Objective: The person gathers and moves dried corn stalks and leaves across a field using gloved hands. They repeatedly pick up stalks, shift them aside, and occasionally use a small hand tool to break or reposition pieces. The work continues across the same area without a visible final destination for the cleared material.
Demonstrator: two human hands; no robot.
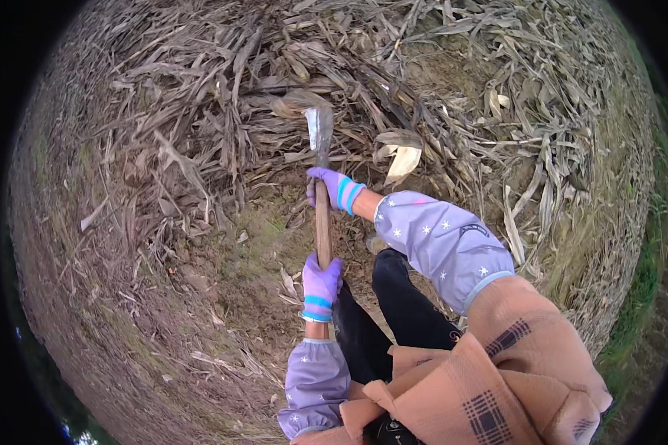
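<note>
Both my hands, in purple knit gloves with blue and pink cuffs, grip a short bladed hand tool by its wooden handle (323, 233). My left hand (320, 281) closes around the lower end of the handle, close to my legs. Farther up, just below the metal, my right hand (328, 188) wraps the shaft. The grey metal blade (320, 129) points away from me over a heap of dry corn stalks and leaves (267, 105); whether it touches them I cannot tell. Right of the blade lies a pale corn husk (404, 162).
My legs in dark trousers (367, 339) stand on bare soil (245, 272) scattered with leaf bits. More dry stalks (545, 156) spread over the ground at right. Green grass (640, 295) borders the field at the far right.
</note>
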